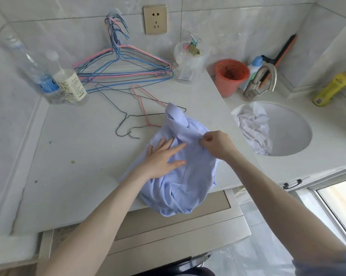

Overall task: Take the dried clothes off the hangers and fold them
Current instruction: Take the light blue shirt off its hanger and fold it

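A light blue collared shirt [184,176] lies crumpled on the pale countertop [78,146], its lower part hanging over the front edge. My left hand [164,158] rests flat on the shirt with fingers spread. My right hand [217,144] pinches the fabric just below the collar. Two loose wire hangers, one pink [143,104] and one dark [126,118], lie just behind the shirt, partly under its collar. A pile of pink, blue and dark wire hangers [120,68] leans against the back wall. A white garment [253,130] is bunched in the sink.
Two plastic bottles [56,80] stand at the back left. A clear tub with binder clips [190,60], an orange cup [230,76], a metal faucet [261,80] and a yellow bottle [333,86] ring the round sink [293,132] on the right. A wall socket [155,19] is above.
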